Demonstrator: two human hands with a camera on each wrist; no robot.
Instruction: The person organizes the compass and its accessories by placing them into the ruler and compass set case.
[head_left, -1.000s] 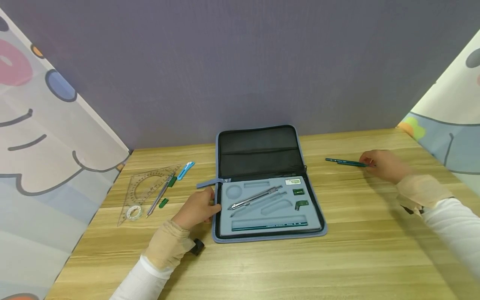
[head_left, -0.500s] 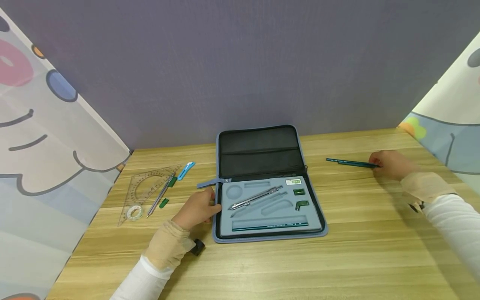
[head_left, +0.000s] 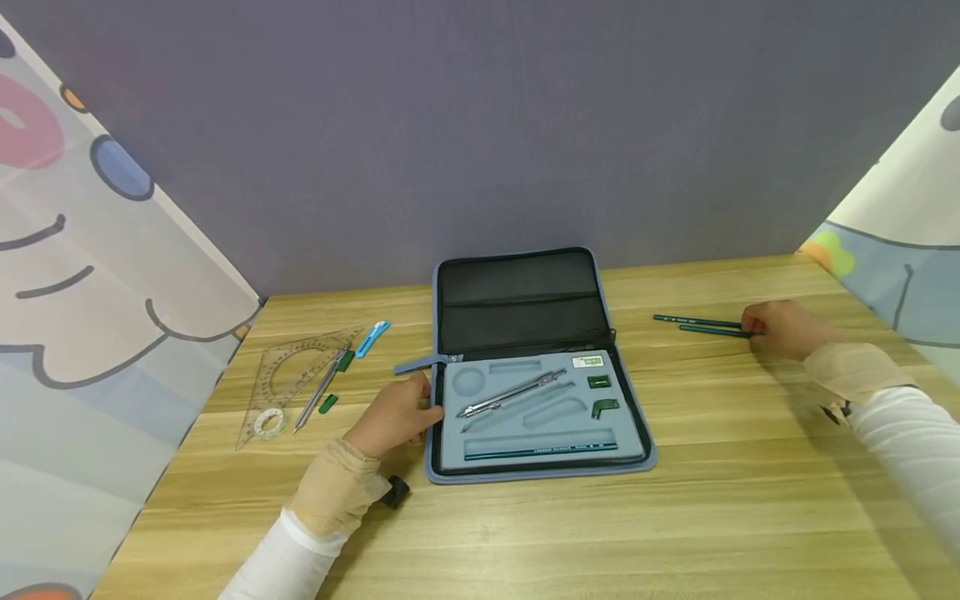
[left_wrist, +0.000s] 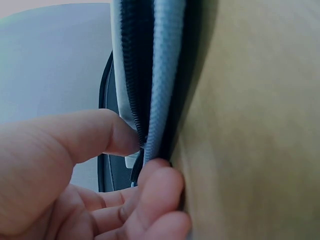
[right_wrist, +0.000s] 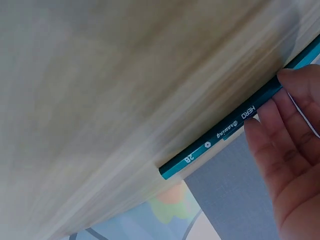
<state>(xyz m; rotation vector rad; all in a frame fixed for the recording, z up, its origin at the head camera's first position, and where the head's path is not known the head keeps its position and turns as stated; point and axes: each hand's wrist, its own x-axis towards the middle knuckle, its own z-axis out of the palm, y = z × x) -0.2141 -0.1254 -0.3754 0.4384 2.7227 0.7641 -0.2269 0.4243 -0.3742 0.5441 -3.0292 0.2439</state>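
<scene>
My left hand (head_left: 393, 417) pinches the left edge of a blue zip case (head_left: 540, 478) lying unfolded on the table; in the left wrist view, the thumb and fingers (left_wrist: 162, 195) meet at its zipper edge. Inside the case, a grey tray (head_left: 525, 363) bears a compass (head_left: 512, 395), a green pencil (head_left: 540, 452), an eraser (head_left: 587, 362) and two small green pieces. To the right, my right hand (head_left: 787, 327) pinches a green pencil (right_wrist: 220, 127) marked 2B at the table surface. Two pencils (head_left: 697, 321) show there side by side; the hand hides their right ends.
Left of the case lie a clear set square (head_left: 296, 367), a tape-like white ring (head_left: 268, 423), a silver metal tool (head_left: 321, 387), two small green pieces (head_left: 327, 403) and a blue cutter (head_left: 372, 339). A grey panel (head_left: 525, 125) stands behind the table (head_left: 562, 533).
My right hand has slid a little to the right along the pencils. A slightly wider gap shows between the two pencils. The left hand has stayed on the case edge.
</scene>
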